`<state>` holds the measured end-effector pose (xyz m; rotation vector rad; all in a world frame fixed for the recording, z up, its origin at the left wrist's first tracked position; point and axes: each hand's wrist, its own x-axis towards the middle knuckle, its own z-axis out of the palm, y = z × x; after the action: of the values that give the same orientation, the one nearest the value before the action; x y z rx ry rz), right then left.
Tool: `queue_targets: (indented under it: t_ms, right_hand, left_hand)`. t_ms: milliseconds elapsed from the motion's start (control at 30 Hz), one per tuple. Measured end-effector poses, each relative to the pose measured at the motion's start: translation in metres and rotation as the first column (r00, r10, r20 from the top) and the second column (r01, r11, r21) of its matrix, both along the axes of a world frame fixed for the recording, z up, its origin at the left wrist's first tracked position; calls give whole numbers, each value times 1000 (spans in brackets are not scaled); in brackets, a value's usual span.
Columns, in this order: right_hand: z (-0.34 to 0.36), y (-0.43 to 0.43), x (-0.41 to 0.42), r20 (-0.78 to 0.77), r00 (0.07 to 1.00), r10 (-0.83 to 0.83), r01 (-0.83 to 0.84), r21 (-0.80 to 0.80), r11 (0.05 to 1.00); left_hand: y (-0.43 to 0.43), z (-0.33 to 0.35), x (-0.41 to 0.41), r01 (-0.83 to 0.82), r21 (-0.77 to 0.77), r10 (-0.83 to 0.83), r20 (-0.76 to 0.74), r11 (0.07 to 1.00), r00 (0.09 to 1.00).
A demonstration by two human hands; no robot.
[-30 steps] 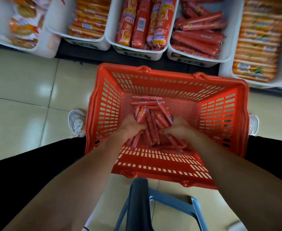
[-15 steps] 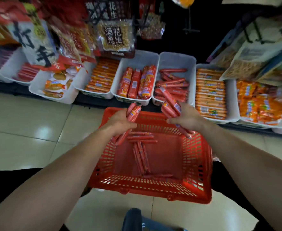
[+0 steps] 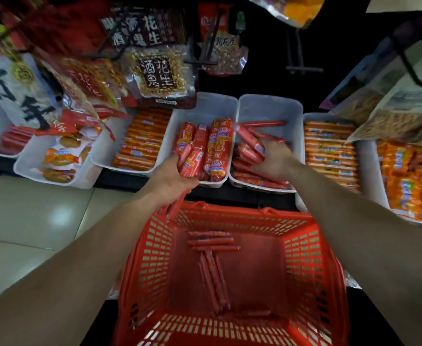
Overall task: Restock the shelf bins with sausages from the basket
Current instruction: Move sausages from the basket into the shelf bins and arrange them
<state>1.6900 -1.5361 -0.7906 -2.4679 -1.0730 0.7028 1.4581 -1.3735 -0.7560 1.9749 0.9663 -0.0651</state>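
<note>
The red plastic basket (image 3: 150,258) sits low in front of me with several thin red sausages (image 3: 212,278) lying on its floor. My left hand (image 3: 172,181) grips a bundle of red sausages (image 3: 190,161) at the front edge of a white bin (image 3: 205,106) that holds thick red sausage packs. My right hand (image 3: 272,158) is inside the neighbouring white bin (image 3: 270,106), holding a handful of sausages (image 3: 248,143) over the loose red sausages lying there.
More white bins line the shelf: orange sausage packs (image 3: 140,143) to the left, orange packs (image 3: 329,148) to the right, wrapped snacks (image 3: 60,156) further left. Hanging peanut bags (image 3: 157,73) overhang the bins. Pale floor tiles (image 3: 30,213) lie to the left.
Both hands lifted bundles of sausages out of the basket and carried them forward to the bins. The right hand has gone into the bin of loose sausages.
</note>
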Motion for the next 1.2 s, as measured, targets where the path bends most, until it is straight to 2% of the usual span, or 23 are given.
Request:
queue_targets:
  t_ms: [67,100,233,300,400,567,700,767,833,933,1033,1100,1200]
  right_hand:
    - [-21,-6,10,49,991,124,-113,-175,978]
    - [-26,-10,15,56,986,158,-143,-209,967]
    - [-29,-23,32,179,960,215,-178,-200,963]
    - [-26,-30,36,237,946,222,-160,-255,954]
    - [-25,-45,39,217,957,190,-125,-281,952]
    - [-30,-89,37,213,975,-70,90,-84,992]
    - [-44,-125,37,167,948,-270,266,47,963]
    - [-49,-134,39,131,937,-324,316,78,946]
    - [-51,-135,41,117,933,-341,329,106,938]
    - [-51,-126,42,168,923,-345,318,166,933]
    - [-46,-107,38,275,939,-205,164,165,973]
    - [-42,-87,37,307,950,-48,26,74,997]
    - [-49,-64,39,288,950,121,-98,-94,991]
  left_hand:
    - [7,-8,11,-17,0,17,4,1000,1000]
    - [10,-10,17,-19,6,19,7,1000,1000]
    - [13,-13,43,-8,24,8,25,1000,1000]
    - [9,-11,56,-6,31,4,38,1000,999]
    - [-1,-12,77,20,61,-22,34,998,999]
    - [-29,-14,134,235,153,-232,-39,960,972]
    - [-59,-19,191,417,181,-416,-46,891,908]
    - [-72,-29,210,496,217,-490,-82,841,868]
    - [-80,-41,219,593,238,-559,-198,769,805]
    - [-75,-61,210,664,266,-586,-320,698,745]
    - [-59,-69,189,681,350,-590,-341,643,732]
    - [-50,-73,177,683,392,-588,-348,617,731]
    - [-43,-80,168,639,450,-581,-280,624,764]
